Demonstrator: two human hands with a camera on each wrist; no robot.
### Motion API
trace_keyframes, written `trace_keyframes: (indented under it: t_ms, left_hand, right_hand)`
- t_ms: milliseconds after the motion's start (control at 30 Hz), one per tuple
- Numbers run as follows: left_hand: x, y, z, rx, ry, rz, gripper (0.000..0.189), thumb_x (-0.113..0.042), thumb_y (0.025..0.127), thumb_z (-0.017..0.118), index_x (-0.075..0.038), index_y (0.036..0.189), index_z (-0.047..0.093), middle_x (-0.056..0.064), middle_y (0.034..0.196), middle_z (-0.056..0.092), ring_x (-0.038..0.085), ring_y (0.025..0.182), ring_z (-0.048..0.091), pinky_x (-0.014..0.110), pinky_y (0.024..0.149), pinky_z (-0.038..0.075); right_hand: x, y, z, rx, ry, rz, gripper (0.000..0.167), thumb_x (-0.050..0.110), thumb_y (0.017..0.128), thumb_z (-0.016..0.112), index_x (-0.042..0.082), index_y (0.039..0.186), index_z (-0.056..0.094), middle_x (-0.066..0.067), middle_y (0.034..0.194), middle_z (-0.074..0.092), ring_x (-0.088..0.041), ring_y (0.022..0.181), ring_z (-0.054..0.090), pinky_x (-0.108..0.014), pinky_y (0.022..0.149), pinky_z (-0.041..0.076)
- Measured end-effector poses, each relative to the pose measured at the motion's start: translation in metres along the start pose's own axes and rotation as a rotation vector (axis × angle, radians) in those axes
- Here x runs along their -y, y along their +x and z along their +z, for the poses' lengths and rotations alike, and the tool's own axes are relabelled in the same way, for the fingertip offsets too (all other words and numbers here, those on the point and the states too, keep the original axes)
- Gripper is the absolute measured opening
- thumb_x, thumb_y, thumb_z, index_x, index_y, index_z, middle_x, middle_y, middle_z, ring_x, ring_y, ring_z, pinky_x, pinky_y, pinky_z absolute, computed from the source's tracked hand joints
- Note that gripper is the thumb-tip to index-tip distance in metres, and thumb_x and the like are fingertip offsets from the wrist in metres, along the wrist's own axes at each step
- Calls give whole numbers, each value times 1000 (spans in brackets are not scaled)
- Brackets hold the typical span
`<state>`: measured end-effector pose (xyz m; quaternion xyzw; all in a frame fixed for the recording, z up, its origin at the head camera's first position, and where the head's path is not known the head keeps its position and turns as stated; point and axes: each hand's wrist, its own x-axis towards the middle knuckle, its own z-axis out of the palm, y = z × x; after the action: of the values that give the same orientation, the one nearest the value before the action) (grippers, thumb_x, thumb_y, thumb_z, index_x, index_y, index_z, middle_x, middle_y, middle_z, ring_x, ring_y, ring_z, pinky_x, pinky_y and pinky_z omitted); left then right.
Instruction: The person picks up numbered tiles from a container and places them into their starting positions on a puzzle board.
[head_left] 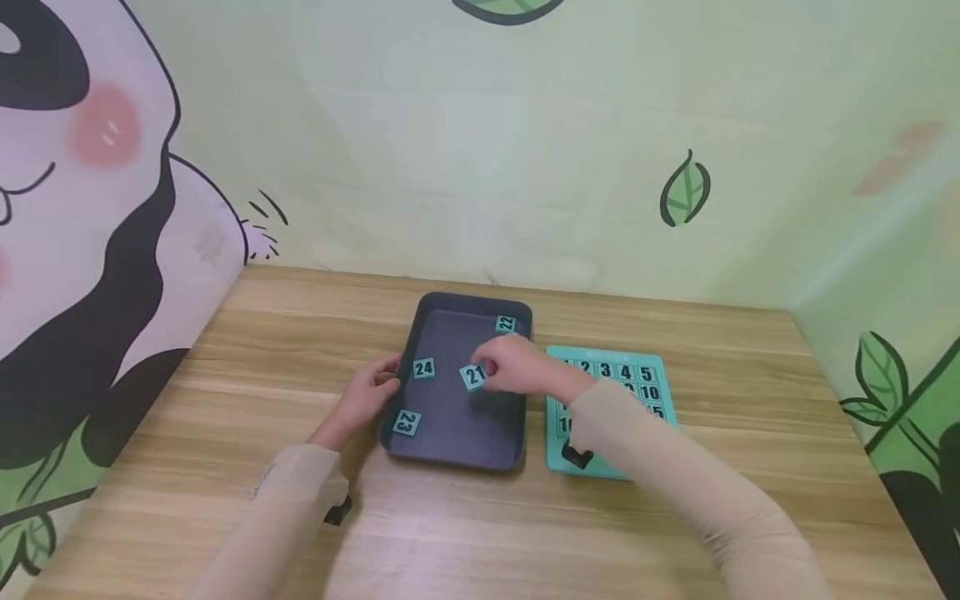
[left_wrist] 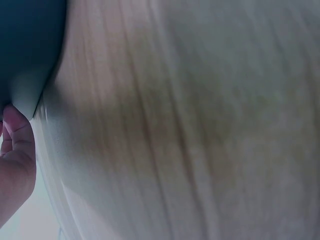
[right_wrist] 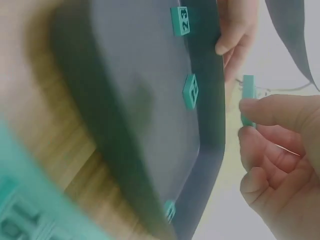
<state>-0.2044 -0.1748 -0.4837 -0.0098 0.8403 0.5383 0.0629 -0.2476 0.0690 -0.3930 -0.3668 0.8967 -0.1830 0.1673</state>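
Observation:
Between thumb and fingers, my right hand (head_left: 517,364) pinches a square turquoise number tile (head_left: 473,377) marked 21. It is held above the dark tray (head_left: 465,450), and the right wrist view shows the tile (right_wrist: 248,87) edge-on, raised off the tray floor. My left hand (head_left: 365,392) holds the tray's left side, its thumb at the rim. Inside the tray lie tile 24 (head_left: 423,368) near the left wall, tile 23 (head_left: 407,422) at the front left and tile 22 (head_left: 506,324) at the back right.
Right of the tray lies a turquoise number board (head_left: 557,454) with rows of numbered tiles, partly covered by my right forearm (head_left: 660,467). Both stand on a wood-grain table (head_left: 420,533), with a painted wall (head_left: 465,183) behind.

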Motion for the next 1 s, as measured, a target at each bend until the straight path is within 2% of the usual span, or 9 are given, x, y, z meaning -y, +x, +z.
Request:
trace_keyframes:
  t_ms: [167,333,533,767,1000]
  left_hand:
    - [1,1,-1,-2,13,1,44,-2,87,44,-2,131,40,21,122,47,36,107,51,42,90,44]
    - [3,2,0,-5,9,14,44,-2,87,44,-1,131,40,22,121,48,36,107,51,43,91,44]
    - [3,2,0,2,10,-6,44,-3,87,44,-3,131,40,20,122,47,35,107,51,42,90,44]
    - [1,2,1,2,12,-18,44,-3,87,44,-4,131,40,20,122,47,35,107,51,41,89,45]
    - [0,2,2,4,17,-31,43,-3,88,44,-5,131,40,20,123,47,35,108,51,41,91,44]
  right_hand:
    - [-19,-31,-4,-63,89,76,32,11,77,62,3,109,60,-3,82,59,-12,70,49,-21,62,45]
    - [-36,-59,-3,-122,98,107,28,10,77,62,4,104,60,-3,83,60,-14,73,52,-23,64,46]
    - [-55,-86,11,-151,115,152,28,10,75,66,3,102,60,-1,81,60,-13,75,53,-24,66,47]
    - [-72,-107,42,-145,151,211,29,11,71,70,4,97,61,2,75,57,-8,69,50,-19,60,44]
    - [-74,-120,55,-139,134,243,30,14,68,72,6,94,62,3,76,58,-8,71,51,-20,63,45]
